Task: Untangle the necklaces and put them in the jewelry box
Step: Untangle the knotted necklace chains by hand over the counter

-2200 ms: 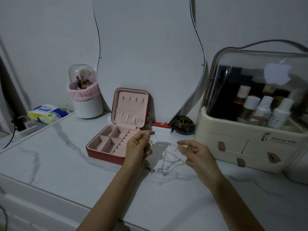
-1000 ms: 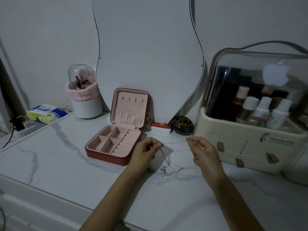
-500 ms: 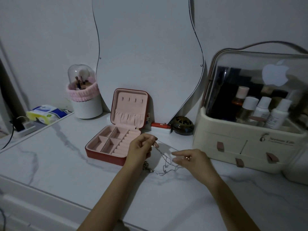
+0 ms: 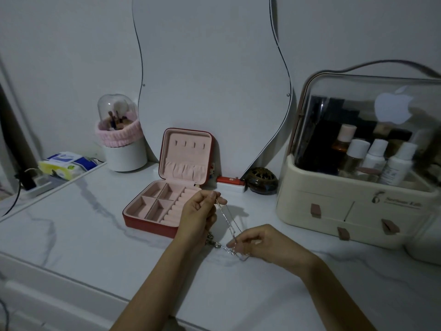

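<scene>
Thin silver necklaces (image 4: 228,220) hang tangled between my two hands above the marble tabletop. My left hand (image 4: 199,215) pinches their upper end, raised just right of the jewelry box. My right hand (image 4: 262,242) pinches the lower part of the chains close to the table, where a knot of links and a clasp (image 4: 216,244) dangles. The red jewelry box (image 4: 152,223) stands open, with pink compartments and ring rolls; its lid is upright. No necklace lies inside it.
A cream cosmetics organiser (image 4: 353,211) with bottles stands at the right. A wavy mirror (image 4: 210,75) leans on the wall behind the box. A brush holder (image 4: 121,144), a tissue pack (image 4: 66,163), a small red case (image 4: 230,180) and a dark round dish (image 4: 262,183) line the back.
My right hand has dropped lower and nearer to me along the chains, pulling them taut downward. My left hand stays raised beside the box, still pinching the top.
</scene>
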